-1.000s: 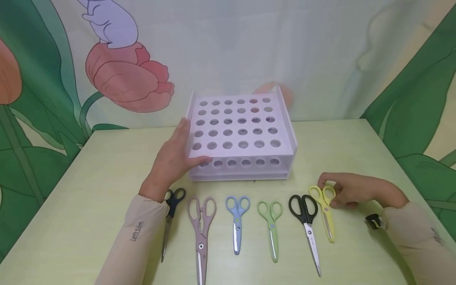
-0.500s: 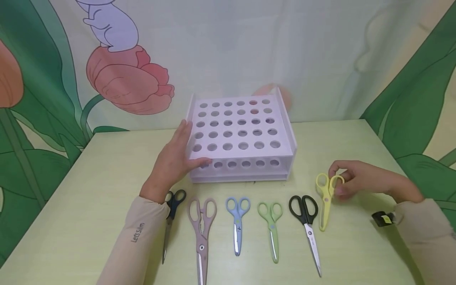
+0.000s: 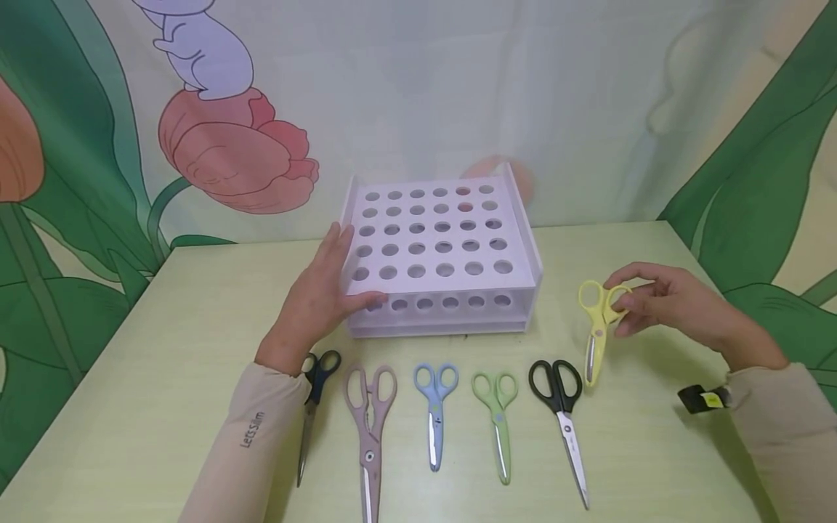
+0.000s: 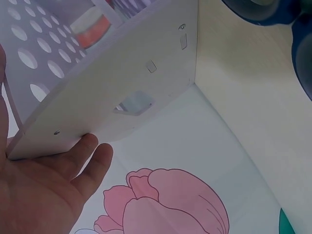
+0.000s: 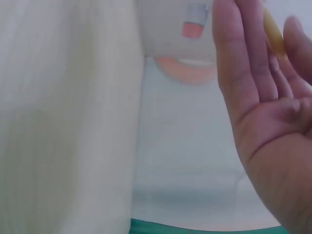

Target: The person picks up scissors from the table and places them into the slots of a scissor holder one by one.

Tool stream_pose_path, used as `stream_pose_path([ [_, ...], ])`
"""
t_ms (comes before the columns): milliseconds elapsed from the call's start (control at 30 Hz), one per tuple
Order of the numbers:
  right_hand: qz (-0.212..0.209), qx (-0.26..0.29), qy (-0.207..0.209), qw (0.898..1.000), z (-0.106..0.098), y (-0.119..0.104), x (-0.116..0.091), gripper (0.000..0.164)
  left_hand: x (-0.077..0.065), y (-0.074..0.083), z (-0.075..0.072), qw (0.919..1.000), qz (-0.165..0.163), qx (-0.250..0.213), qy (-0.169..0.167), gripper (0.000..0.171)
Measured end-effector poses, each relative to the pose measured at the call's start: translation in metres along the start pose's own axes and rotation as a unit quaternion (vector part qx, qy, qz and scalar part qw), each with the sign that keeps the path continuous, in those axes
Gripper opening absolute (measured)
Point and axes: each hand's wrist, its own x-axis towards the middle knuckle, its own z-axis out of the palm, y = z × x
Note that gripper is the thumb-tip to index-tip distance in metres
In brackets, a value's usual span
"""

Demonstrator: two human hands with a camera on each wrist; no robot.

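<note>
1 hand (image 3: 686,309) pinches yellow scissors (image 3: 598,330).

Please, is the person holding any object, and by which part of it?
The right hand holds the yellow scissors by the handle loop nearer to it. The left hand rests against the left front corner of the white rack.

A softly creased backdrop (image 3: 392,94) is rising behind the far edge of the pale yellow table (image 3: 196,327); a printed pink flower (image 3: 235,156) is showing above the far left corner, green leaves (image 3: 771,167) flanking both side edges.
</note>
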Motion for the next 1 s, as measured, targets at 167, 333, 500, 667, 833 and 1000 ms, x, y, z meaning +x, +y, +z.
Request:
stream_pose_path([
  [167,-0.062,0.035,0.034,0.997,0.005,-0.012,0.003,0.024,-0.001,0.0,0.0,0.9999,-0.008,-0.013,-0.007,0.116],
  [333,-0.112,0.111,0.086,0.984,0.016,-0.031,0.009,0.02,-0.002,0.001,0.0,0.9996,-0.013,-0.021,-0.01,0.115],
  [500,-0.139,0.161,0.112,0.971,0.026,-0.053,0.014,0.017,-0.002,0.002,0.0,0.9996,-0.015,-0.019,-0.012,0.118],
  [667,-0.154,0.166,0.134,0.965,0.035,-0.07,0.015,0.015,-0.001,0.005,-0.002,0.9997,-0.017,-0.013,-0.006,0.121],
  [833,-0.158,0.156,0.174,0.959,0.04,-0.082,0.018,0.017,-0.001,0.006,-0.003,0.9997,-0.021,-0.007,-0.009,0.122],
  [1000,-0.175,0.155,0.195,0.953,0.045,-0.092,0.024,0.019,-0.001,0.006,-0.002,0.9995,-0.027,-0.01,-0.012,0.123],
])
